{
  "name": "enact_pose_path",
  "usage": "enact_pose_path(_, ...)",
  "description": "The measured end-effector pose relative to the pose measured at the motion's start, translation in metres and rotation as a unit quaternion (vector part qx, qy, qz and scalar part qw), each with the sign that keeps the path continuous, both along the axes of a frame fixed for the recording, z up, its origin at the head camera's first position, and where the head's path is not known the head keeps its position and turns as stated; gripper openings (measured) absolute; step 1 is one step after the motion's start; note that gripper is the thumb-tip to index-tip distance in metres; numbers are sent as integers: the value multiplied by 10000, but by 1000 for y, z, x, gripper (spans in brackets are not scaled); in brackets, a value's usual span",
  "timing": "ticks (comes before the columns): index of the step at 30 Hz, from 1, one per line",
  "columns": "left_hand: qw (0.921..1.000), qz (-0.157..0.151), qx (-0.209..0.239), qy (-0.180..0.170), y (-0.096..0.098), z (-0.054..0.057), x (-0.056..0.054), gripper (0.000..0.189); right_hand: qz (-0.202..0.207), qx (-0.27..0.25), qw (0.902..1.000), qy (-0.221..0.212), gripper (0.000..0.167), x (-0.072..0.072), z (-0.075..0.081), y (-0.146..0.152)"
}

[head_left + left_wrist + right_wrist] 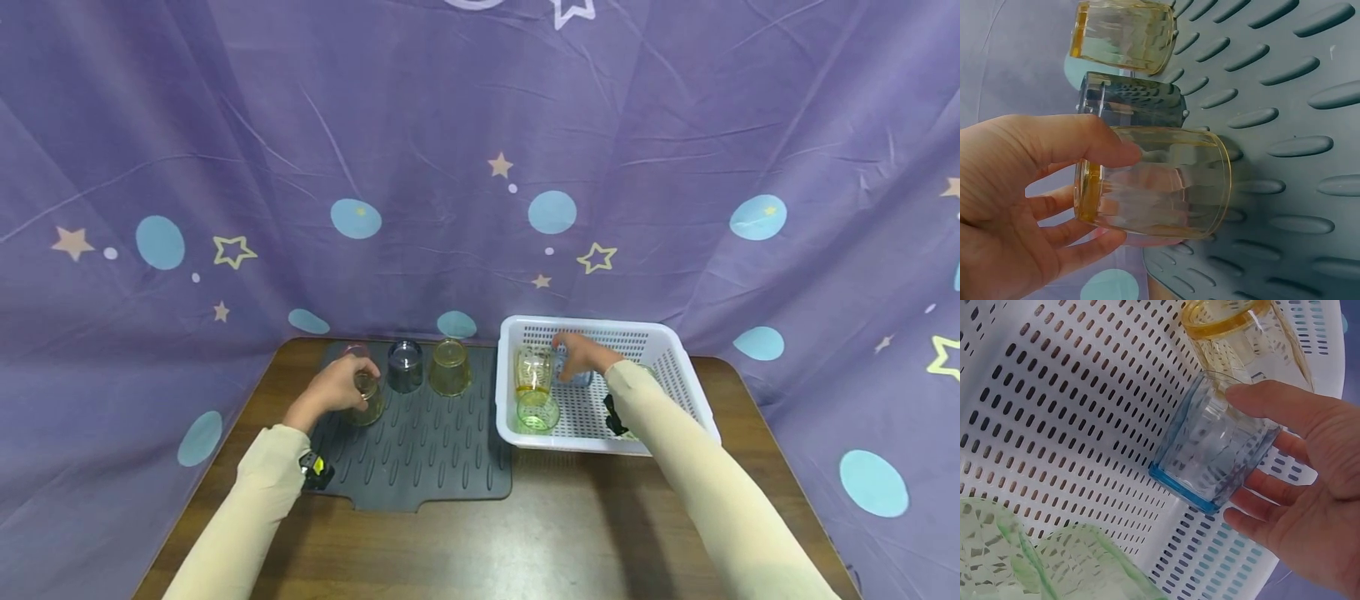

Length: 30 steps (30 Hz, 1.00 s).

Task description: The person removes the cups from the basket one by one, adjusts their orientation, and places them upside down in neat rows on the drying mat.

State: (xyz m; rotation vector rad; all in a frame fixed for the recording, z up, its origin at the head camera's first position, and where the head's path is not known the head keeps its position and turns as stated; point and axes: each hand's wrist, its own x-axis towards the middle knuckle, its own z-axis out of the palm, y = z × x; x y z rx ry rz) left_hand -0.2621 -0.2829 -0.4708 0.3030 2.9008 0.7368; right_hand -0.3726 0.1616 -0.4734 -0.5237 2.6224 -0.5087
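My left hand (337, 386) grips an upside-down yellow tinted glass (1166, 181) at the left of the dark grey ribbed mat (427, 467). Its thumb lies along the near side, the fingers round the base, and the rim is down at the mat. Inside the white basket (592, 323), my right hand (1329, 456) holds a blue tinted glass (1216, 450), thumb on one side and fingers on the other. An amber-based glass (533, 367) lies right beside the blue one.
A pink glass (356, 348), a dark blue-grey glass (406, 367) and another yellow glass (450, 368) stand along the mat's back. Green glasses (1085, 569) share the basket. A purple curtain (420, 167) hangs behind the wooden table (450, 550).
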Motion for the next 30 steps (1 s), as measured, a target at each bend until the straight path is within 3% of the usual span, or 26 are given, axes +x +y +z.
enact_pose_path(18,9999,116,5,-88,2,-4,4,55,-160,247,9990,-350,67,1,0,4)
enact_pose_path(25,9991,125,121,-383,4,-6,6,56,-20,610,9978,-273,77,3,-4,3)
enact_pose_path(30,9990,180,171,-369,4,-7,6,55,17,766,9967,-271,79,3,-5,0)
